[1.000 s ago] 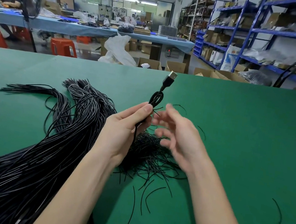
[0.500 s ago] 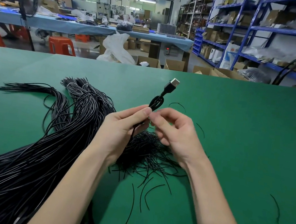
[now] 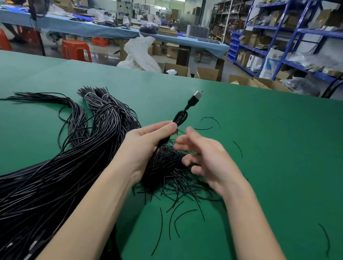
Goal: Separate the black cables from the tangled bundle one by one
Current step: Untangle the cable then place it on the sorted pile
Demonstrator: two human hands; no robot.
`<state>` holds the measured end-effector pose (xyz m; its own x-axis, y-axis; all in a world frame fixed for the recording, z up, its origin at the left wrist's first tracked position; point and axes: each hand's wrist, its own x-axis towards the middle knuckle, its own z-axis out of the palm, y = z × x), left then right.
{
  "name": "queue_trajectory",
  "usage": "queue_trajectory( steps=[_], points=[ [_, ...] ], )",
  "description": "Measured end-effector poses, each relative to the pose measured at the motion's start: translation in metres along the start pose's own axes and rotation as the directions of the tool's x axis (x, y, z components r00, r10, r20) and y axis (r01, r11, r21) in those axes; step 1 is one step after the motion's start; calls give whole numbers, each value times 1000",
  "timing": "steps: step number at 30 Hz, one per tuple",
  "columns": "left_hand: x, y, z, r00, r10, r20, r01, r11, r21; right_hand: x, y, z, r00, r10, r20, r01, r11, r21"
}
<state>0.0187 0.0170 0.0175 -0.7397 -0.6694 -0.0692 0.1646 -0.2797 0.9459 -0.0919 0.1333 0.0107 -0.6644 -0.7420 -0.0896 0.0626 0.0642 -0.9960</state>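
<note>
The left hand (image 3: 141, 145) pinches one cable (image 3: 181, 118) upright, plug clear of the bundle (image 3: 24, 185), seemingly so the relaxed, empty right hand (image 3: 204, 157) can strip it.

No text, label, brand or number can be read. A white bag (image 3: 270, 63) on the blue shelves (image 3: 292, 32) carries a reddish mark, too blurred to make out. The cardboard boxes (image 3: 210, 74) behind the desk (image 3: 275, 145) show no legible print. The white plastic sack (image 3: 140, 54) has faint marks near its base, too small to read.
</note>
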Motion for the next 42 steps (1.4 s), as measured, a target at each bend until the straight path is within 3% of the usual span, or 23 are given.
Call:
queue_trajectory(
  steps=[3,9,12,15,22,26,30,32,34,36,37,38,40,41,42],
  points=[
    [2,-5,1,1000,28,2,-28,1000,-12,1,1,0,978,199,70,-210,935,284],
    [4,-7,-4,988,118,95,-125,990,66,0,0,4,964,243,110,-264,817,512],
    [4,-9,-6,969,231,87,-244,947,206,0,2,-2,950,284,132,-311,808,501],
    [4,-11,-5,951,289,112,-307,923,232,0,3,-6,952,277,130,-304,816,492],
    [5,-10,-5,937,334,102,-349,894,281,-3,4,-7,979,139,150,-194,864,464],
    [6,-7,-7,928,353,119,-373,885,280,-5,3,-4,970,148,193,-231,808,542],
    [7,-6,-9,916,378,135,-402,856,326,-6,0,-5,975,139,174,-210,831,514],
    [6,-7,-9,917,376,134,-399,846,354,-6,0,-2,987,103,123,-151,853,499],
    [6,-5,-7,945,317,83,-325,882,340,-3,4,5,999,-35,-13,38,921,387],
    [6,0,-5,989,143,24,-145,967,208,0,8,11,942,-287,-175,317,933,173],
    [5,3,-3,999,9,40,-12,997,74,0,9,14,871,-438,-222,457,889,42],
    [4,6,-1,990,-117,81,122,990,-64,2,10,15,768,-596,-233,588,801,-112],
    [2,8,0,956,-251,151,283,926,-252,2,11,12,502,-856,-125,736,499,-458],
    [1,7,1,954,-254,159,291,915,-281,2,12,9,418,-906,-60,738,378,-559],
    [2,6,1,963,-227,145,258,930,-260,2,13,6,424,-904,-52,723,372,-582]
  ],
)
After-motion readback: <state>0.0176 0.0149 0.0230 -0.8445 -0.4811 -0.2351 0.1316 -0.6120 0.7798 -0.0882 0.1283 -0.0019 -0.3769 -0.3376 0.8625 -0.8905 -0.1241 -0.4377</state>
